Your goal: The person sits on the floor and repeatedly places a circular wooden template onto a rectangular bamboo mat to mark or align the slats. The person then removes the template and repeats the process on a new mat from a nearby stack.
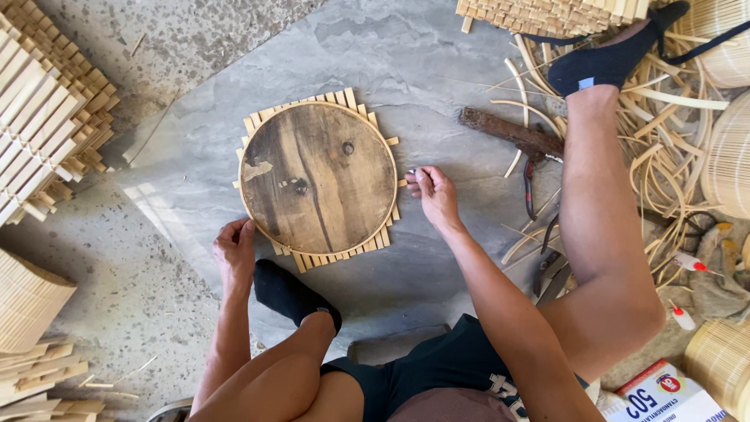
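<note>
I sit on a grey stone floor [437, 70] with rough concrete at its edges. Between my hands lies a round wooden disc [318, 178], dark and stained, resting on a mat [341, 254] of flat bamboo slats whose ends stick out all around it. A thin bamboo hoop [395, 162] runs around the disc's edge.

My left hand [234, 252] is at the disc's near left edge, fingers curled, thumb and fingertips touching the hoop there. My right hand [432, 193] is at the disc's right edge, fingertips pinched together just beside the hoop; I cannot tell whether they grip the hoop or something thin. My left foot in a black sock [289, 295] sits just below the disc, close to my left hand. My right leg stretches away past my right hand, with its black-socked foot [605, 61] up among loose bamboo strips [664, 148].

Beyond my right hand lie a rusty bar [508, 133] and red-handled pliers [530, 187]. Far left of my left hand are stacks of slat mats [47, 109]. Near my right knee sit small glue tubes [691, 264] and a white and red box [664, 395], with woven bamboo pieces [726, 152] at the right edge.
</note>
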